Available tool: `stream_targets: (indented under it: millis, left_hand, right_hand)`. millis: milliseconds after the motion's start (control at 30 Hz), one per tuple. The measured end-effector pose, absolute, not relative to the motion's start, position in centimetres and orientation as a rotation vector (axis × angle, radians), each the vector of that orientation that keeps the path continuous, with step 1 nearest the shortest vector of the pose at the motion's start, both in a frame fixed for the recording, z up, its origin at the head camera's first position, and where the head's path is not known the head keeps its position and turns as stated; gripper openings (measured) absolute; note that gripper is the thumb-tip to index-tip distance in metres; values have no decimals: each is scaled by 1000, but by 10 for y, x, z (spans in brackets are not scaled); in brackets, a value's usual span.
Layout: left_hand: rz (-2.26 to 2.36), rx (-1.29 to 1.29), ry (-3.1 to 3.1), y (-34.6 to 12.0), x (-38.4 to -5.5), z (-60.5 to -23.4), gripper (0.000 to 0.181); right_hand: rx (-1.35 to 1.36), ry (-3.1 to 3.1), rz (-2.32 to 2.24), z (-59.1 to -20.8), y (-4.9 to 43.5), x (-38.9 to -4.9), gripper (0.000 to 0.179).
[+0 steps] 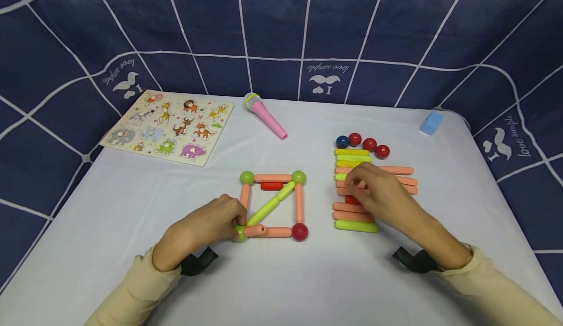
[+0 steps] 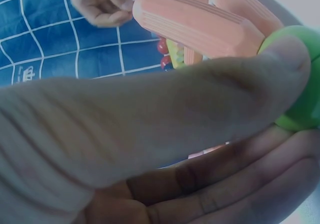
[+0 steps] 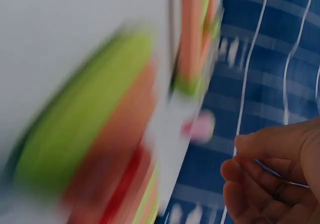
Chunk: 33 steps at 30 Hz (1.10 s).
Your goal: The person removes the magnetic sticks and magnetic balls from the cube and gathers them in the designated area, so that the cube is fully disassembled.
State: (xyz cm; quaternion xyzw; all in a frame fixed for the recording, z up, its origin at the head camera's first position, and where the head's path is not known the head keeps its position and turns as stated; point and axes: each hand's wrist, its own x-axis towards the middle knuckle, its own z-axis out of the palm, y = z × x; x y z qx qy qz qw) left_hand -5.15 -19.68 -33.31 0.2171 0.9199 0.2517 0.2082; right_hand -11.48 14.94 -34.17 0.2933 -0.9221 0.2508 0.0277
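My left hand (image 1: 206,226) pinches a green ball (image 2: 302,102) at the near left corner of a square frame of peach sticks and balls. From that ball a peach stick (image 2: 200,24) rises toward the camera, its far end free. A yellow-green diagonal (image 1: 270,204) of two sticks crosses the square to the far right green ball (image 1: 298,177). At the near right corner sits a red ball (image 1: 300,231). My right hand (image 1: 384,194) is over the row of loose sticks (image 1: 356,226), fingers loosely bent and nothing visible between them.
A short red stick (image 1: 271,186) lies inside the square. Beyond the loose sticks are several red balls (image 1: 370,144) and a blue ball (image 1: 342,142). Farther back are an animal puzzle board (image 1: 171,128), a pink toy microphone (image 1: 268,118) and a light blue block (image 1: 431,122).
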Motion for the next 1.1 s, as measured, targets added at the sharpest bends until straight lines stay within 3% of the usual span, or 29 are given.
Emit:
stream_targets:
  millis: [300, 500, 900, 1100]
  left_hand:
    - [714, 612, 2547, -196, -53, -334, 28]
    - [727, 601, 2544, -197, -53, -336, 30]
    - [763, 618, 2530, -197, -53, -335, 29]
    - [740, 574, 2523, -196, -54, -334, 27]
  right_hand:
    - [1489, -2826, 913, -342, 55, -83, 19]
    - [1707, -2839, 892, -349, 22, -70, 22]
    - [1653, -2799, 813, -359, 15, -62, 13]
    - [1622, -2865, 894, -360, 30, -63, 19]
